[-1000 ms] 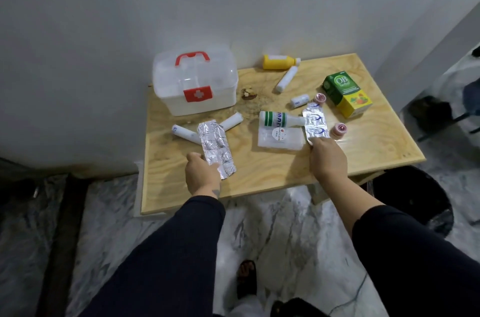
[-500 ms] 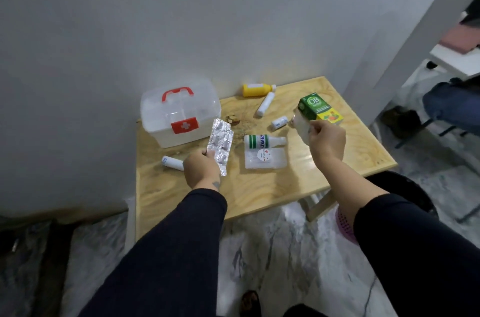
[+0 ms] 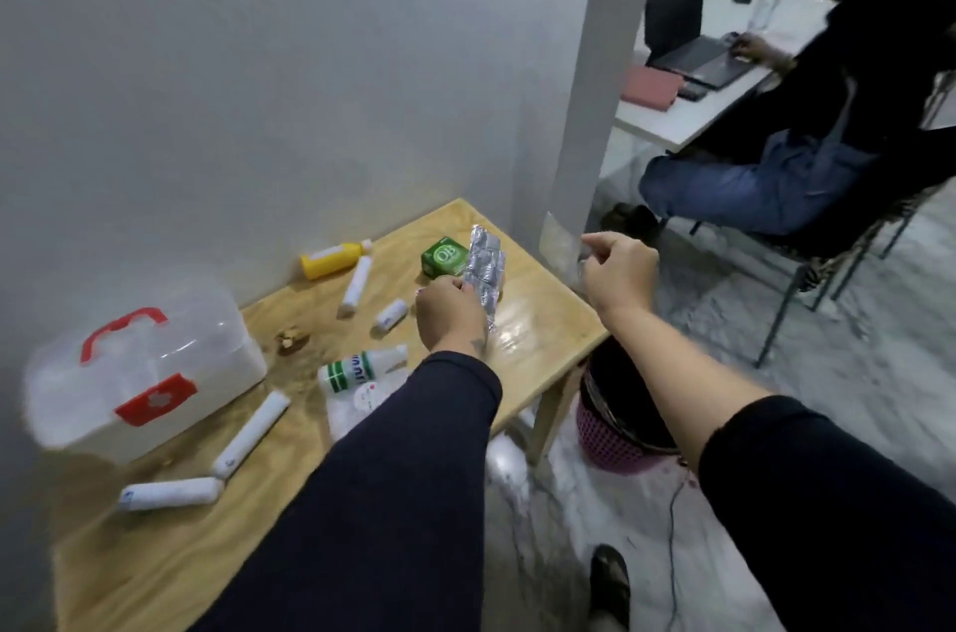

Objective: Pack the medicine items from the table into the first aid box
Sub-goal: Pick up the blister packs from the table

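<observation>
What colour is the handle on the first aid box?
Red handle, on a clear box, head view.

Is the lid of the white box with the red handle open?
No, the first aid box sits on the table with its clear lid down and the red latch across the front.

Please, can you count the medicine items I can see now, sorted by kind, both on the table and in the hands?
White tubes or rolls: 4
Bottles, yellow and green-striped: 2
Green carton: 1
Foil blister strip, in left hand: 1
Clear pack: 1
Pale strip, in right hand, blurred: 1
Total: 10
</observation>
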